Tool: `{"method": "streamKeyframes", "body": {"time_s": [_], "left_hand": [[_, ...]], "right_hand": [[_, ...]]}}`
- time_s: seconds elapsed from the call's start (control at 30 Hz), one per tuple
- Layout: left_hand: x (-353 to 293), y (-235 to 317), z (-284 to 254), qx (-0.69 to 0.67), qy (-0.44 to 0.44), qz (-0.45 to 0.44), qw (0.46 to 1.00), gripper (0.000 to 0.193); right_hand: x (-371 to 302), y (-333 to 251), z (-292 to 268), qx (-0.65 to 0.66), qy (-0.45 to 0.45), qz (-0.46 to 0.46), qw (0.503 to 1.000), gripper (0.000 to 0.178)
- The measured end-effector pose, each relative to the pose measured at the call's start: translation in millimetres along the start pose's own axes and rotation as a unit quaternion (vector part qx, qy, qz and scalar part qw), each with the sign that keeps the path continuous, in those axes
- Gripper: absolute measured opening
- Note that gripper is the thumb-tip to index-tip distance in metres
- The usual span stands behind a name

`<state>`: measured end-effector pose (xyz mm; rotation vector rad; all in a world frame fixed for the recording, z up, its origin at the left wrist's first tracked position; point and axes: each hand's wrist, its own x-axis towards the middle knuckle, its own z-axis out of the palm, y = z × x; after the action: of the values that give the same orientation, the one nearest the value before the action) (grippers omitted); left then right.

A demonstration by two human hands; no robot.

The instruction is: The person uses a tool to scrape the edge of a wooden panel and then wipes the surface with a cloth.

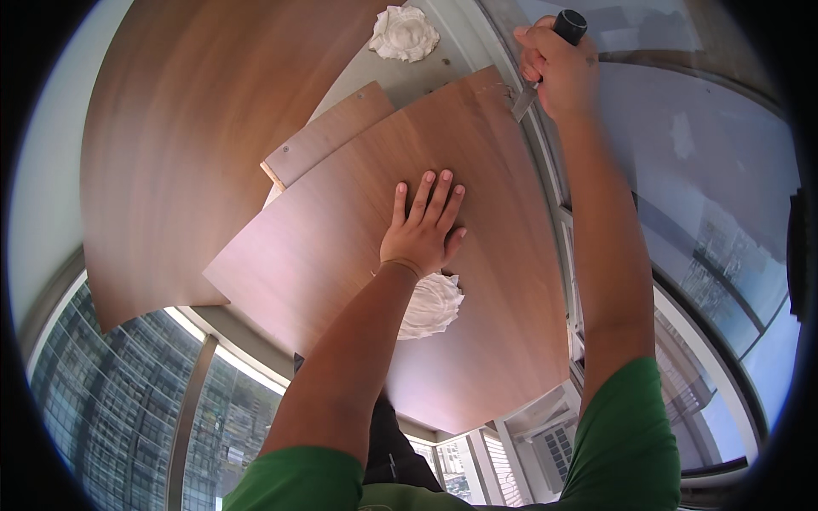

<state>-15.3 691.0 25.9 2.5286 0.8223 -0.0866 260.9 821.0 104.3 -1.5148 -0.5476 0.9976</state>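
Observation:
My left hand (419, 230) lies flat on a brown wood-grain board (341, 230), its fingers spread. Next to that wrist is a crumpled white cloth (433, 307), partly hidden by my forearm. At the upper right, my right hand (558, 68) is wrapped around the black handle of a chisel (526, 103). Its flat metal blade points down toward the board's far right corner. Whether the tip touches the board, I cannot tell. Small chips mark the board's edge near there.
A smaller wooden piece (328, 132) with screws sits against the board's far left edge. Beyond it stands a large curved-looking wood panel (187, 153). Another crumpled white cloth (404, 34) lies at the top. Window glass (682, 153) runs along the right; another window (111, 383) is lower left.

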Motion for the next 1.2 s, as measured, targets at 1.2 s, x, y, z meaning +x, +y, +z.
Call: {"method": "streamKeyframes", "body": {"time_s": [1.2], "left_hand": [[5, 3, 1, -0.018, -0.009, 0.014, 1.000, 0.067]], "right_hand": [[34, 8, 30, -0.116, 0.111, 0.041, 0.986, 0.014]]}}
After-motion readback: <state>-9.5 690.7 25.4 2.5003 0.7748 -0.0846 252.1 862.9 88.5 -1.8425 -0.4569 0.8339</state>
